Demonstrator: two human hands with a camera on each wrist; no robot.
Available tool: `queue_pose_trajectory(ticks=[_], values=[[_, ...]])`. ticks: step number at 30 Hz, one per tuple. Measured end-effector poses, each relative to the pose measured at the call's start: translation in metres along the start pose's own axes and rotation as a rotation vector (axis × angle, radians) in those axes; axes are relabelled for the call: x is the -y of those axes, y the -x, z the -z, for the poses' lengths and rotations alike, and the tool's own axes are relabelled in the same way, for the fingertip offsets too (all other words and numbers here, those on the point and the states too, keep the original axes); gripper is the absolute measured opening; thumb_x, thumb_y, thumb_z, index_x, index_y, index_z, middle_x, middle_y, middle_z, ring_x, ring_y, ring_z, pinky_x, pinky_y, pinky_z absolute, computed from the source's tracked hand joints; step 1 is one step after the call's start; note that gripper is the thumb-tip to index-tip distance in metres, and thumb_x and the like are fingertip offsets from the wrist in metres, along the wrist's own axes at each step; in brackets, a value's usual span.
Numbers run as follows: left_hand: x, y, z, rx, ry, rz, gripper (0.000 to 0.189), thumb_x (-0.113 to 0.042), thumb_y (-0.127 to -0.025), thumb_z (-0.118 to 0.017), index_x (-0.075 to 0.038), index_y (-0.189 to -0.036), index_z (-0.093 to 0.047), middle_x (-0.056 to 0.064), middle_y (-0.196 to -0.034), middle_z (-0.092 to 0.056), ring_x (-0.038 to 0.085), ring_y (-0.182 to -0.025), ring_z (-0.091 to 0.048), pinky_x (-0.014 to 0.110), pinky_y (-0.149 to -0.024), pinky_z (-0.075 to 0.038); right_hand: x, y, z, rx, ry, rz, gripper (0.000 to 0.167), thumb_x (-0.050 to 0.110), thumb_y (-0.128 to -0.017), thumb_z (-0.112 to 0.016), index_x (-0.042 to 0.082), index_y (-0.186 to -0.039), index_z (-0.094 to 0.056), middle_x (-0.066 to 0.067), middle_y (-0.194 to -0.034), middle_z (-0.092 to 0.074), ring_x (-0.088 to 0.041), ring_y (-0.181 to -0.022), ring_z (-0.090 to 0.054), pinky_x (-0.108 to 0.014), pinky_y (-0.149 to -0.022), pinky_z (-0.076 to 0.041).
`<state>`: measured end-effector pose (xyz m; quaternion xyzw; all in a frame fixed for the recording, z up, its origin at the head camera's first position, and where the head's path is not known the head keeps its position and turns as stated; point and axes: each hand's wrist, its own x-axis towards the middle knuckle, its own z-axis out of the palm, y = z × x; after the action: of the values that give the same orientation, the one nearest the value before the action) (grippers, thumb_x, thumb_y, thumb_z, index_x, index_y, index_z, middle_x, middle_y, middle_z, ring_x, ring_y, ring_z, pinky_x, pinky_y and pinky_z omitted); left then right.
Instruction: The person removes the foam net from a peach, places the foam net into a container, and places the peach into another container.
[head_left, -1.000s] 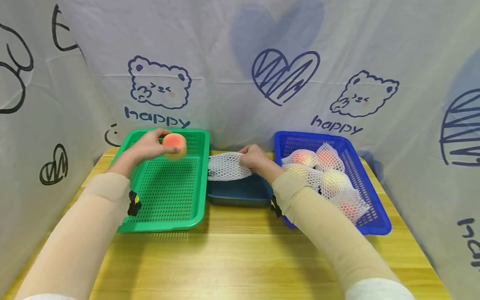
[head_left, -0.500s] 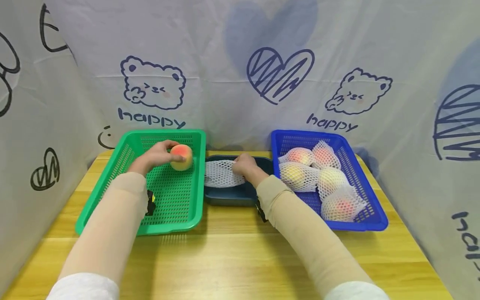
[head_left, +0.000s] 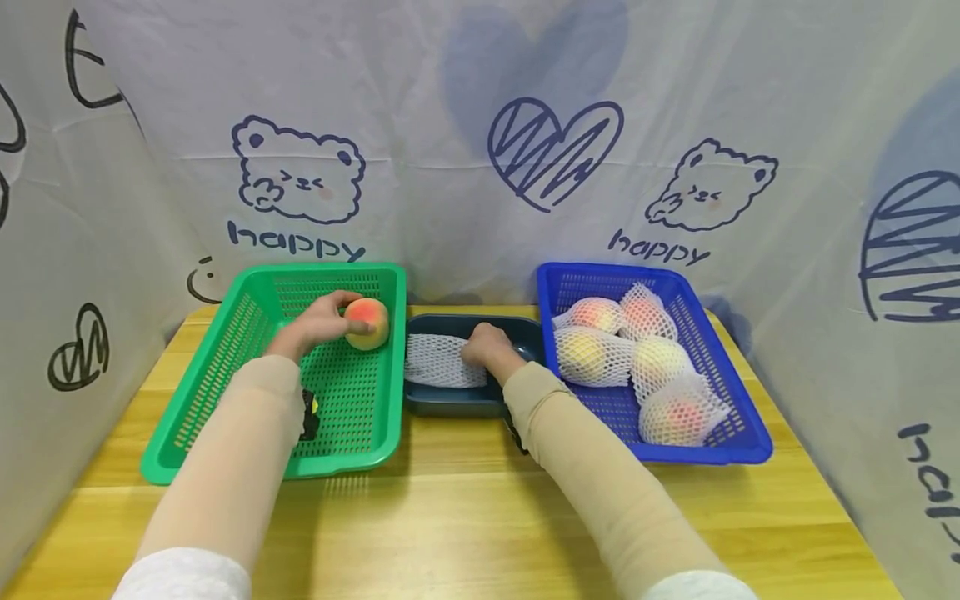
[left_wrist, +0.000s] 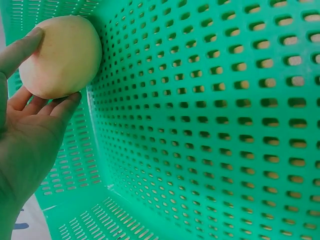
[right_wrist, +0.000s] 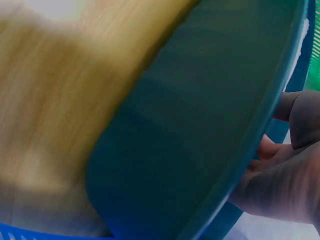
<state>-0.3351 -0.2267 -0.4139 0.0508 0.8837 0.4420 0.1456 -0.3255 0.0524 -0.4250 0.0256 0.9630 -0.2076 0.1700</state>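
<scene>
My left hand (head_left: 321, 321) grips a bare peach (head_left: 367, 323), red on top and yellow below, low inside the green basket (head_left: 396, 392) near its right wall. In the left wrist view, the thumb lies on one side of the peach (left_wrist: 65, 57) and the fingers on the other. At the dark blue tray (head_left: 442, 408), my right hand (head_left: 491, 348) pinches the right end of a white foam fruit net (head_left: 438, 360), which lies flat in the tray. The tray's wall (right_wrist: 190, 110) hides the fingertips in the right wrist view.
A blue basket (head_left: 742, 446) stands on the right with several peaches in foam nets, among them a yellow netted peach (head_left: 585, 354) at its left side. The wooden table (head_left: 450, 525) carries everything. Behind hangs a white printed cloth (head_left: 427, 183).
My left hand has lowered the peach into the green basket, toward its right wall. My right hand has brought the foam net down into the tray. The head view has shifted slightly.
</scene>
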Motion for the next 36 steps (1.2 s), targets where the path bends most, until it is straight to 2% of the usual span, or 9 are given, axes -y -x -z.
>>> queue_pose_trajectory(ticks=[6, 9, 13, 19, 29, 31, 33, 35, 36], values=[[-0.003, 0.001, -0.002, -0.019, -0.012, -0.007, 0.074, -0.024, -0.101, -0.067, 0.004, -0.159, -0.03, 0.03, -0.16, -0.033, 0.047, -0.143, -0.038, 0.061, -0.117, -0.034, 0.001, 0.006, 0.0, -0.009, 0.007, -0.009, 0.022, 0.018, -0.1, -0.059, 0.002, -0.111, -0.07, -0.016, -0.123, -0.067, -0.031, -0.111, -0.061, -0.042, -0.098, -0.051], [-0.004, 0.001, -0.003, -0.024, -0.041, -0.002, 0.076, -0.026, -0.102, -0.067, 0.004, -0.16, -0.028, 0.03, -0.159, -0.034, 0.048, -0.142, -0.039, 0.06, -0.115, -0.036, 0.002, 0.015, 0.002, -0.026, -0.016, 0.029, 0.015, 0.016, -0.099, -0.06, 0.004, -0.091, -0.065, -0.013, -0.106, -0.066, -0.028, -0.099, -0.059, -0.038, -0.088, -0.051], [-0.004, 0.001, -0.003, -0.029, -0.075, 0.004, 0.076, -0.028, -0.103, -0.066, 0.005, -0.16, -0.027, 0.032, -0.159, -0.033, 0.048, -0.141, -0.039, 0.061, -0.114, -0.037, 0.003, 0.021, 0.004, -0.042, -0.029, 0.07, 0.029, 0.013, -0.099, -0.059, 0.011, -0.072, -0.048, -0.007, -0.086, -0.052, -0.023, -0.085, -0.05, -0.033, -0.075, -0.043], [-0.008, 0.001, -0.001, -0.014, -0.121, 0.019, 0.078, -0.029, -0.104, -0.064, 0.008, -0.16, -0.024, 0.033, -0.161, -0.029, 0.05, -0.146, -0.034, 0.061, -0.118, -0.032, 0.006, 0.018, 0.008, -0.029, -0.025, 0.044, 0.023, 0.015, -0.099, -0.058, 0.012, -0.077, -0.053, -0.006, -0.092, -0.054, -0.022, -0.084, -0.047, -0.032, -0.071, -0.041], [-0.038, 0.015, 0.014, -0.053, -0.194, 0.01, 0.074, -0.028, -0.107, -0.056, 0.011, -0.159, -0.021, 0.034, -0.161, -0.027, 0.052, -0.148, -0.029, 0.062, -0.119, -0.03, 0.017, 0.02, 0.03, -0.018, -0.194, 0.071, 0.044, 0.003, -0.094, -0.053, 0.017, -0.06, -0.028, 0.004, -0.061, -0.015, -0.011, -0.055, -0.01, -0.028, -0.054, -0.015], [-0.043, 0.017, 0.014, -0.075, -0.213, -0.006, 0.073, -0.028, -0.106, -0.057, 0.011, -0.158, -0.024, 0.034, -0.16, -0.03, 0.052, -0.146, -0.032, 0.061, -0.118, -0.032, 0.019, 0.025, 0.033, -0.034, -0.262, 0.062, 0.042, 0.003, -0.092, -0.054, 0.017, -0.062, -0.029, 0.003, -0.062, -0.017, -0.013, -0.056, -0.011, -0.03, -0.055, -0.016], [-0.049, 0.02, 0.014, -0.092, -0.22, -0.024, 0.072, -0.029, -0.105, -0.058, 0.011, -0.157, -0.027, 0.033, -0.158, -0.034, 0.05, -0.145, -0.036, 0.06, -0.117, -0.034, 0.02, 0.033, 0.038, -0.055, -0.302, 0.062, 0.028, 0.007, -0.095, -0.058, 0.012, -0.069, -0.05, 0.001, -0.067, -0.042, -0.013, -0.058, -0.033, -0.028, -0.055, -0.032], [-0.056, 0.025, 0.013, -0.106, -0.22, -0.05, 0.071, -0.028, -0.105, -0.059, 0.011, -0.156, -0.028, 0.033, -0.157, -0.035, 0.049, -0.143, -0.038, 0.059, -0.115, -0.037, 0.02, 0.04, 0.043, -0.056, -0.341, 0.075, 0.008, 0.012, -0.097, -0.062, 0.006, -0.096, -0.067, -0.006, -0.095, -0.065, -0.019, -0.081, -0.058, -0.031, -0.071, -0.051], [-0.059, 0.028, 0.013, -0.114, -0.221, -0.068, 0.07, -0.027, -0.104, -0.06, 0.011, -0.156, -0.03, 0.032, -0.156, -0.037, 0.049, -0.142, -0.04, 0.059, -0.114, -0.038, 0.02, 0.043, 0.046, -0.056, -0.37, 0.08, 0.019, 0.014, -0.098, -0.064, 0.004, -0.114, -0.068, -0.009, -0.116, -0.067, -0.023, -0.101, -0.063, -0.035, -0.085, -0.055]])
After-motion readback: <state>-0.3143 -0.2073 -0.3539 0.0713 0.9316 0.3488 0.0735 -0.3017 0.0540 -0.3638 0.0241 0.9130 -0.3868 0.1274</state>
